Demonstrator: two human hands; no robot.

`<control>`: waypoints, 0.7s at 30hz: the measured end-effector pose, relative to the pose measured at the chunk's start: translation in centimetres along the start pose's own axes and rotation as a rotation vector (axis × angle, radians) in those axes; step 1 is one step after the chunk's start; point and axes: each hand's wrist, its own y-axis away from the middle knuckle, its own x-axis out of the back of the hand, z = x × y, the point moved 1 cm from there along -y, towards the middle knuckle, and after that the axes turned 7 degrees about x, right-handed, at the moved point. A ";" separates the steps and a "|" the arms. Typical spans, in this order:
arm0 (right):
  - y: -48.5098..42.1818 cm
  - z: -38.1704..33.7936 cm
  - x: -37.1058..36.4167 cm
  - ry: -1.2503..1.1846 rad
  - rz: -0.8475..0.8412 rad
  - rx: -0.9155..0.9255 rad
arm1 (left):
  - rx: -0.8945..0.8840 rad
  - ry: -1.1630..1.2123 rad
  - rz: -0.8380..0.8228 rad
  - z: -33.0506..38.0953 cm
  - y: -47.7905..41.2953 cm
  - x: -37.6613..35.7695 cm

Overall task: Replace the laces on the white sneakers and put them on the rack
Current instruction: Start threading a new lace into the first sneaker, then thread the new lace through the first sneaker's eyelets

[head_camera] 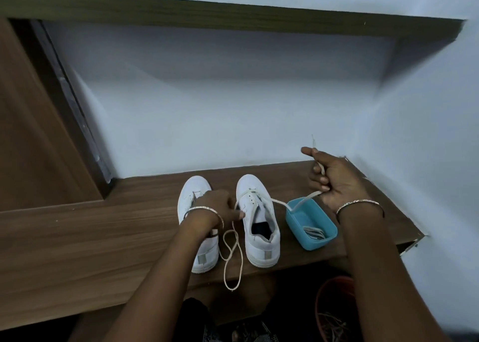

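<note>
Curled fingers of the right hand grasp the white lace, raised; it runs down-left to the right sneaker. Beside it, the left hand pinches the other end over the left sneaker. A blue tub sits beneath.

On the bench, the left sneaker is set at 9 o'clock of the right sneaker, and a tub at 3 o'clock, with laces coiled in it. A lace is draped between the sneakers, toward 6 o'clock.
</note>
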 end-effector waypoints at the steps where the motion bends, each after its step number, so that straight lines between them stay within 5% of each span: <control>1: -0.1 0.6 -0.1 0.013 -0.006 -0.011 | 0.025 0.087 0.042 0.3 -0.6 -0.5; 8: -1.2 4.8 -1.0 0.027 -0.106 -0.138 | 0.025 0.287 0.142 1.5 -6.4 -6.4; 13: -3.1 7.9 -1.2 0.032 0.010 -0.140 | 0.113 0.454 0.338 1.4 -8.9 -8.5; 21: -5.3 10.3 -1.5 0.169 0.215 0.000 | 0.076 0.405 0.325 1.2 -8.1 -8.8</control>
